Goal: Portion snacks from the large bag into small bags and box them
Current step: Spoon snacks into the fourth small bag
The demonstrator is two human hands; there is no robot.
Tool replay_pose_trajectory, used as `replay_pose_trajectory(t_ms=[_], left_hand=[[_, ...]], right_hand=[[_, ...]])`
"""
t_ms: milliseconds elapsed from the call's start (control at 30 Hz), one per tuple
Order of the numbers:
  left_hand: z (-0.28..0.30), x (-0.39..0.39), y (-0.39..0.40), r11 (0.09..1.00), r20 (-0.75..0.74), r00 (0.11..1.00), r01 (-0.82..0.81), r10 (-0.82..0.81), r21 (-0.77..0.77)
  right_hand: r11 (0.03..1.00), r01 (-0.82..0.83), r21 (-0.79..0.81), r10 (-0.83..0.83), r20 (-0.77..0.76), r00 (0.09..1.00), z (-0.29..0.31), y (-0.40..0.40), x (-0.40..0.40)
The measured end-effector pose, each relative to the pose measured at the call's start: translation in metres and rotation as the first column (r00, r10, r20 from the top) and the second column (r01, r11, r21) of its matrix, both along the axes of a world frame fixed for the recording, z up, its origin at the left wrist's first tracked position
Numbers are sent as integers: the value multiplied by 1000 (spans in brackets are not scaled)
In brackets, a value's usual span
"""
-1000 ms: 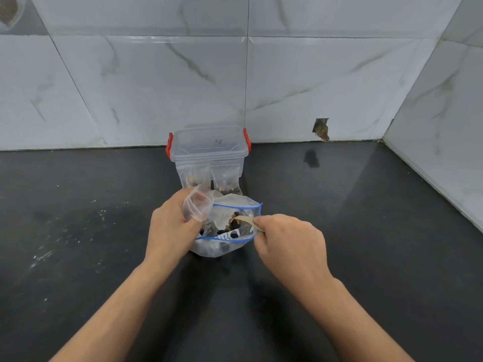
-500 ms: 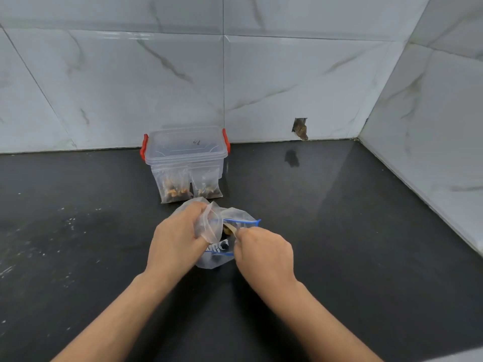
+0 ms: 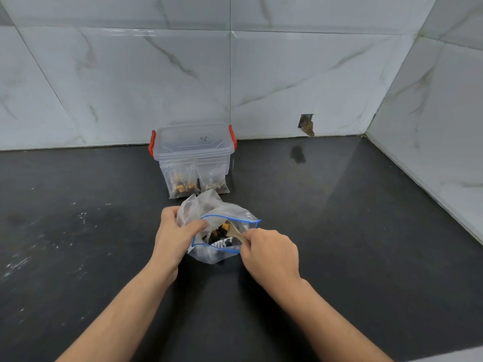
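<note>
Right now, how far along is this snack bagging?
Two small filled bags already stand against the clear box, not yet inside. In hand: the left hand holds an empty small bag while the right hand works a spoon in the large bag. Left: filling this bag and boxing all three.

Bare forearms, no sleeves; left hand, right hand
</note>
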State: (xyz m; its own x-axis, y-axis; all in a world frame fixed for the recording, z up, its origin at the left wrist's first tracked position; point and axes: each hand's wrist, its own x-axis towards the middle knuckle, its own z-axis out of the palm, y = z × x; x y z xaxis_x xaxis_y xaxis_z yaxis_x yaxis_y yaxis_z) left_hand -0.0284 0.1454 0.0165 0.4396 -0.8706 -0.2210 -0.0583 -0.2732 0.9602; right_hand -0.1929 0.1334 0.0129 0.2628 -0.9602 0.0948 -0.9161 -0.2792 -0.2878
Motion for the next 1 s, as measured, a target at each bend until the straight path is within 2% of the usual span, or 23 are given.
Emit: replay_pose_trajectory(t_ms=[133,333,500,667,833,933,1000], left_hand=[[4,-5,-6,990,-7,1000,-20,19,-140],[6,-15,-10,951,60,997,-25,46,-309],[7,-15,-17,937,221,973,15,67,-349],[17,-17,-17,912,379,916,40,129,-408],[12,-13,-10,925,522,845,102,114,-367],[8,-7,-11,953,585,809,125,63,-276],[9,-1,-13,964,572,818,97,64,-246]], right_hand=[[997,5,76,-7,28,1000,-3,-2,2],[953,-14,304,-34,151,988,1,-9,4],[929,34,369,-87,127,988,2,-20,6],[880,113,461,-239,226,944,-10,-30,2],[842,120,526,-317,303,899,-19,-35,4],[837,122,533,-385,415,824,-18,-35,-3],[836,120,535,-415,475,776,-11,-36,-11]])
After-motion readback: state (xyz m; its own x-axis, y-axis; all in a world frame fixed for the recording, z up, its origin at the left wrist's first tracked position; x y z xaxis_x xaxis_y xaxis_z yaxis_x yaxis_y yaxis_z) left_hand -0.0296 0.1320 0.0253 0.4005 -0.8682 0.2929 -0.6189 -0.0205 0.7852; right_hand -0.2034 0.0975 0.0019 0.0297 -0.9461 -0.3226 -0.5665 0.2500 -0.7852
